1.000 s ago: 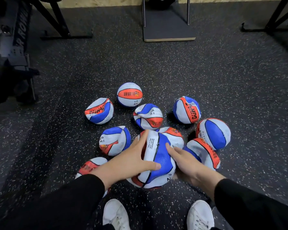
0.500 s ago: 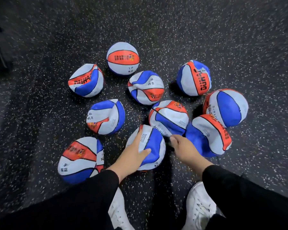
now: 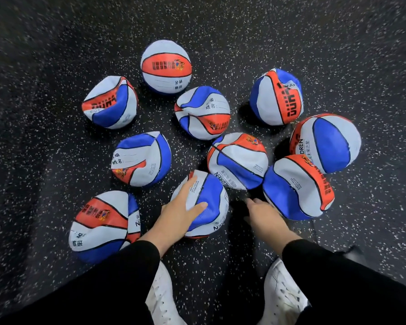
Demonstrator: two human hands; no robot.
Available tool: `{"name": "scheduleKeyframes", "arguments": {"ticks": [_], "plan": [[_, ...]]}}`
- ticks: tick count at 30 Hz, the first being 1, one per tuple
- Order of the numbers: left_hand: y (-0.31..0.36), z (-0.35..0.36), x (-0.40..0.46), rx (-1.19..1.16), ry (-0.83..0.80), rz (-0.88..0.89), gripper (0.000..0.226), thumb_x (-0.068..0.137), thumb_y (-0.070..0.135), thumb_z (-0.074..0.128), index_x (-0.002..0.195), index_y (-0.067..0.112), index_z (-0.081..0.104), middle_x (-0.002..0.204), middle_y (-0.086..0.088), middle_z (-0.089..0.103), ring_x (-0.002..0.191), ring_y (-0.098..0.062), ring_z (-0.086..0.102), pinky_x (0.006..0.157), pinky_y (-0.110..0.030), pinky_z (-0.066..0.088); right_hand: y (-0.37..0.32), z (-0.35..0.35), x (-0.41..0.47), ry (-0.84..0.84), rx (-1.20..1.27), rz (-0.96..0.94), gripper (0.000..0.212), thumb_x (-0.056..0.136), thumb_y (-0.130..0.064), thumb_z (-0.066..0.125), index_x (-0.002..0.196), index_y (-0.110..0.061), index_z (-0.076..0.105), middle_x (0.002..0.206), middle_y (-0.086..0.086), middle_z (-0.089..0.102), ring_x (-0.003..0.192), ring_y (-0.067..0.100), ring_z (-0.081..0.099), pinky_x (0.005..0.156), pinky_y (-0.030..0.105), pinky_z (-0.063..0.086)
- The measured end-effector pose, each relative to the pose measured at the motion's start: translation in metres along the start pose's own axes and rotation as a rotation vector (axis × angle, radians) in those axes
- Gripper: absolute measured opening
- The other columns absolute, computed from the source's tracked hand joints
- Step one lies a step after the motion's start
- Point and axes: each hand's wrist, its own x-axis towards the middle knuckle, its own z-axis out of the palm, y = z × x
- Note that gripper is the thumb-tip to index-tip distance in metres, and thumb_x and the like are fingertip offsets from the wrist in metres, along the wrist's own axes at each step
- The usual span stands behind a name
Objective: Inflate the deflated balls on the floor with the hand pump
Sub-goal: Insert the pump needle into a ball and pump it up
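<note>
Several red, white and blue balls lie clustered on the floor, most of them dented and crumpled; the far one point(image 3: 165, 66) looks rounder. My left hand point(image 3: 183, 214) rests on top of the nearest ball point(image 3: 212, 195), fingers and thumb spread over its blue and white panels. My right hand point(image 3: 265, 219) hangs beside that ball, apart from it, fingers pointing down at the floor in the gap before a crumpled ball point(image 3: 295, 186); it holds nothing. No pump is in view.
The floor point(image 3: 338, 55) is black speckled rubber. My two white shoes point(image 3: 162, 299) point(image 3: 281, 294) stand just behind the balls. Another dented ball point(image 3: 101, 226) lies at my left sleeve.
My right hand has come off the near ball and moved right. The ball now sits lower on the floor under my left hand. The view has tilted down, closer to the balls.
</note>
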Motion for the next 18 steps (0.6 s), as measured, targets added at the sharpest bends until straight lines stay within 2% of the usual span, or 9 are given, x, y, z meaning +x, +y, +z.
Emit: {"name": "scheduleKeyframes", "arguments": {"ticks": [2, 5, 9, 12, 13, 15, 18], "plan": [[-0.001, 0.001, 0.001, -0.017, 0.004, -0.002, 0.072, 0.098, 0.048, 0.065, 0.154, 0.058, 0.021, 0.162, 0.012, 0.041, 0.148, -0.016, 0.04, 0.126, -0.045, 0.024, -0.005, 0.004, 0.003, 0.021, 0.107, 0.017, 0.055, 0.096, -0.021, 0.062, 0.145, -0.016, 0.037, 0.123, 0.013, 0.061, 0.11, 0.034, 0.061, 0.091, 0.044, 0.051], [-0.005, 0.002, 0.001, -0.041, 0.009, 0.013, 0.072, 0.098, 0.047, 0.066, 0.152, 0.06, 0.021, 0.161, 0.016, 0.04, 0.148, -0.013, 0.039, 0.126, -0.043, 0.026, -0.012, 0.001, 0.006, 0.072, 0.337, 0.045, 0.054, 0.096, -0.031, 0.067, 0.142, -0.018, 0.042, 0.125, 0.009, 0.066, 0.113, 0.031, 0.064, 0.093, 0.044, 0.052], [-0.002, 0.003, 0.002, -0.041, 0.018, 0.011, 0.072, 0.098, 0.044, 0.068, 0.146, 0.066, 0.021, 0.159, 0.017, 0.042, 0.146, -0.016, 0.041, 0.125, -0.043, 0.028, -0.01, -0.007, -0.001, 0.136, 0.306, -0.024, 0.03, 0.098, -0.039, 0.062, 0.117, -0.016, 0.059, 0.114, 0.003, 0.062, 0.103, 0.026, 0.061, 0.087, 0.041, 0.051], [-0.002, 0.006, -0.001, -0.072, 0.03, 0.018, 0.081, 0.096, 0.042, 0.07, 0.157, 0.058, 0.019, 0.164, 0.018, 0.036, 0.149, -0.013, 0.037, 0.126, -0.042, 0.027, -0.005, -0.014, -0.014, 0.159, 0.398, -0.039, 0.017, 0.099, -0.038, 0.061, 0.103, -0.021, 0.06, 0.101, -0.003, 0.062, 0.091, 0.022, 0.06, 0.082, 0.038, 0.051], [-0.003, 0.008, -0.002, -0.071, 0.03, 0.019, 0.084, 0.096, 0.044, 0.069, 0.159, 0.058, 0.015, 0.165, 0.017, 0.034, 0.151, -0.014, 0.035, 0.126, -0.041, 0.028, -0.003, -0.015, -0.016, 0.138, 0.437, -0.033, 0.017, 0.1, -0.038, 0.059, 0.11, -0.024, 0.061, 0.101, -0.003, 0.067, 0.091, 0.022, 0.063, 0.083, 0.037, 0.052], [0.002, 0.013, -0.009, -0.014, 0.013, 0.024, 0.085, 0.096, 0.048, 0.066, 0.156, 0.065, 0.007, 0.163, 0.012, 0.04, 0.148, -0.022, 0.038, 0.125, -0.044, 0.029, -0.001, -0.022, -0.022, 0.087, 0.558, -0.029, 0.037, 0.101, -0.034, 0.059, 0.138, -0.03, 0.057, 0.119, -0.003, 0.07, 0.108, 0.017, 0.064, 0.092, 0.029, 0.049], [0.018, 0.019, -0.022, 0.115, -0.032, 0.028, 0.081, 0.103, 0.041, 0.06, 0.155, 0.063, 0.003, 0.14, -0.007, 0.059, 0.133, -0.025, 0.045, 0.125, -0.042, 0.023, -0.002, -0.038, -0.034, 0.035, 0.653, -0.07, 0.051, 0.104, -0.026, 0.054, 0.153, -0.03, 0.042, 0.147, -0.007, 0.053, 0.135, 0.008, 0.046, 0.101, 0.016, 0.032]]}}
